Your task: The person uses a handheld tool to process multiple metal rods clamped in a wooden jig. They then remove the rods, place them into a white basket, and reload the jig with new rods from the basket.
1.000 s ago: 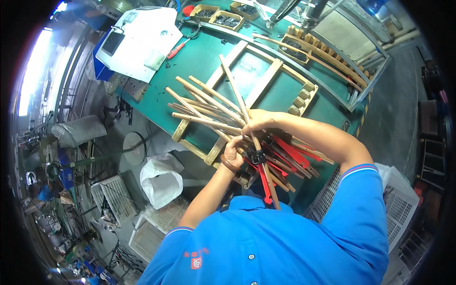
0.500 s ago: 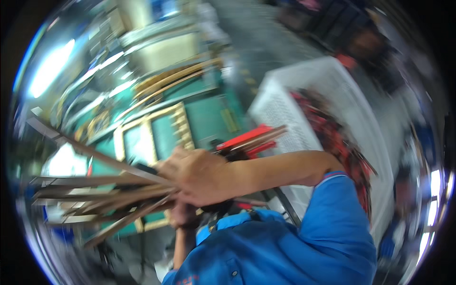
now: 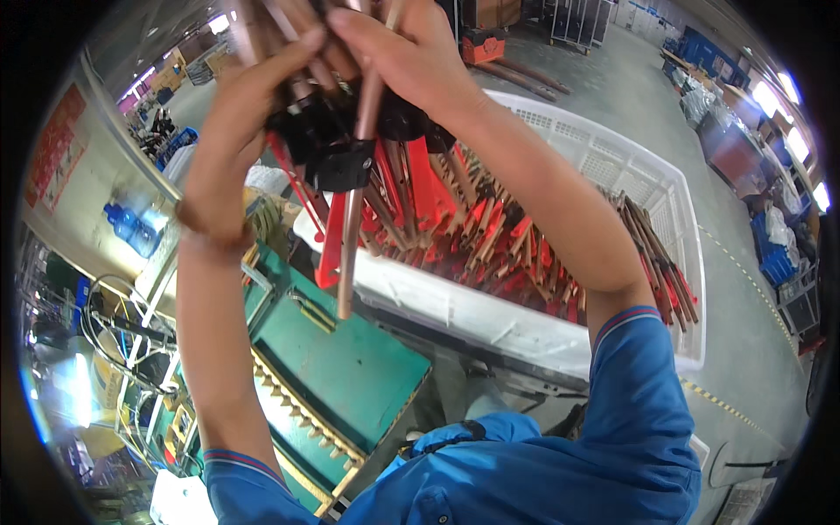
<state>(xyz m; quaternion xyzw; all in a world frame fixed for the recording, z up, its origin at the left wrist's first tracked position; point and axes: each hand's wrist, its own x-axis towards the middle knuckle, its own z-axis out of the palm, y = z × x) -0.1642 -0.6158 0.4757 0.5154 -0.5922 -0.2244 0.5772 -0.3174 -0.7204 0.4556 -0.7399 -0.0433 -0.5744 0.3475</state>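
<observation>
My left hand (image 3: 236,101) and my right hand (image 3: 420,61) grip a bundle of brownish metal rods (image 3: 343,166) from either side, high in the view. Black plastic fittings and flat red pieces hang from the bundle's lower part, and one rod sticks down below the rest. Blur and the top edge of the view hide the rods' upper ends. Behind and to the right of the bundle stands a white plastic crate (image 3: 455,297). Inside it lie many similar rods with red pieces (image 3: 499,241), piled close together.
A green-topped table (image 3: 350,376) stands at lower left, with a notched wooden frame (image 3: 302,411) on it. Cables and a metal rack lie further left. A blue bottle (image 3: 131,229) is by the wall. An orange-red box (image 3: 483,45) stands on the floor beyond the crate.
The bundle has swung from the left side, where it pointed sideways, to up front beside the crate. Both arms are now stretched forward, and the view has turned right.
</observation>
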